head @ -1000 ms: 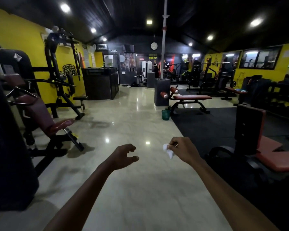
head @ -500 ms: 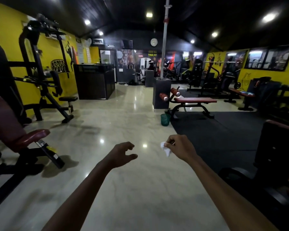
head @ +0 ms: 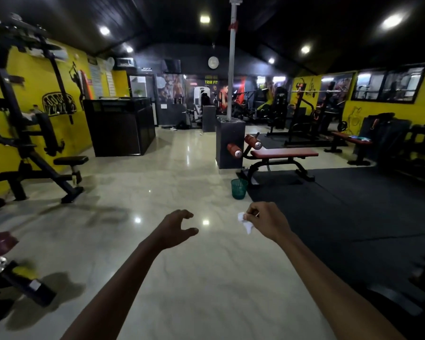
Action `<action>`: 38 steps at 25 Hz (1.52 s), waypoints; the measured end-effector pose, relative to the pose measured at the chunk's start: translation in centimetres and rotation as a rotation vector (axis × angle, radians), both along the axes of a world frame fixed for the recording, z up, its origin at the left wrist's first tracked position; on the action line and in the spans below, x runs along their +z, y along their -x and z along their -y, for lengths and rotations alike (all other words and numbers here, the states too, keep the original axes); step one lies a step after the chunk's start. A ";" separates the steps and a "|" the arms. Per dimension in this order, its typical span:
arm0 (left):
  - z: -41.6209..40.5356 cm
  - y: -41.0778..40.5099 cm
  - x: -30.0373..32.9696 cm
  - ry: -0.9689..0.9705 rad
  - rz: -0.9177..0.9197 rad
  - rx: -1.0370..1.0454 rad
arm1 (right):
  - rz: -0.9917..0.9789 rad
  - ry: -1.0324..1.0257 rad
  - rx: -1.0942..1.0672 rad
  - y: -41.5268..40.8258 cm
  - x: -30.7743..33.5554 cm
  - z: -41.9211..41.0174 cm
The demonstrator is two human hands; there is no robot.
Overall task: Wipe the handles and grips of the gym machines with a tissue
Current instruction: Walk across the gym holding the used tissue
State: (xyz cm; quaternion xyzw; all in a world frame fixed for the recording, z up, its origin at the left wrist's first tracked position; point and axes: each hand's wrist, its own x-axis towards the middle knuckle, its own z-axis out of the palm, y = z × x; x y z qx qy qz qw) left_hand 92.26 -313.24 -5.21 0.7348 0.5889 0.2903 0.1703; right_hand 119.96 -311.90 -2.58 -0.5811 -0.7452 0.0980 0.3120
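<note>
Head view: the right hand (head: pixel 268 223) pinches a crumpled white tissue (head: pixel 245 222) at chest height over the bare floor, its grip clamped on it; the left hand (head: pixel 176 228) hangs loosely curled, holding nothing. The nearest padded rollers, on the red bench (head: pixel 284 152), lie ahead and slightly right, so the tissue hand is the nearer 1.

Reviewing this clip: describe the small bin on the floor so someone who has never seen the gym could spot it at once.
Find the grey pole rising from a dark block mid-room. At the near end of the red-padded bench beside it stands the green mesh wastebasket, on the pale floor beside the black mat's edge. It is the only green, see-through container there.
</note>
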 end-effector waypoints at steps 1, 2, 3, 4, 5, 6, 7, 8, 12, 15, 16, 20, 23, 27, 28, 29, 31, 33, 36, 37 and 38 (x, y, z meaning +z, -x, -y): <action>-3.2 0.1 -0.2 -0.002 -0.002 0.004 | -0.005 -0.001 -0.003 0.2 -0.2 -3.1; -6.5 0.3 -0.4 -0.010 -0.003 0.004 | -0.010 -0.002 -0.007 0.3 -0.4 -6.3; -9.8 0.4 -0.6 -0.017 -0.006 0.001 | -0.012 -0.005 -0.005 0.3 -0.5 -9.6; -13.0 0.4 -0.9 -0.023 -0.006 -0.003 | -0.011 -0.013 0.000 0.3 -0.8 -13.0; -16.4 0.4 -1.2 -0.029 -0.005 -0.004 | -0.001 -0.019 0.004 0.3 -1.0 -16.5; -19.4 0.6 -1.4 -0.027 -0.008 -0.001 | -0.001 -0.016 0.010 0.3 -1.0 -19.6; -22.2 0.6 -1.5 -0.015 -0.010 0.006 | -0.004 0.000 0.019 0.3 -0.9 -22.4; -25.6 0.7 -1.5 -0.011 -0.011 0.014 | -0.001 0.017 0.026 0.3 -0.9 -26.0; -38.5 1.3 -0.2 -0.024 0.022 0.041 | -0.016 0.006 0.038 0.4 0.0 -39.8; -46.7 1.6 -0.6 -0.007 0.032 0.049 | -0.011 0.023 0.034 0.9 -0.5 -48.2; -49.3 1.7 -0.9 -0.001 0.036 0.047 | -0.013 0.033 0.036 1.1 -0.8 -50.6; -62.7 2.0 -2.4 -0.003 0.062 0.010 | 0.004 0.012 0.017 1.8 -2.1 -63.3; -72.7 2.2 -2.9 0.027 0.064 -0.028 | 0.017 0.012 -0.021 2.2 -2.5 -72.8; -86.0 2.9 -1.7 0.014 0.024 -0.081 | 0.009 0.023 -0.062 2.3 -2.2 -84.9; -89.2 2.7 -1.4 0.014 0.023 -0.090 | -0.008 0.024 -0.074 2.0 -2.3 -87.8; -92.0 2.5 -1.5 0.023 0.022 -0.103 | -0.023 0.022 -0.084 1.8 -2.6 -90.6; -97.1 2.1 -2.2 0.035 0.003 -0.135 | -0.035 0.029 -0.099 1.2 -3.7 -95.9; -102.6 1.4 -3.1 0.045 0.006 -0.149 | -0.044 0.064 -0.108 0.8 -4.6 -101.0; -112.0 0.0 -4.8 0.052 0.010 -0.164 | -0.021 0.032 -0.135 -0.1 -5.4 -109.9; -115.1 -0.5 -5.2 0.056 0.012 -0.164 | -0.010 0.031 -0.139 -0.4 -5.5 -112.8; -118.2 -1.1 -5.5 0.059 0.010 -0.165 | 0.010 0.041 -0.143 -0.9 -5.5 -115.7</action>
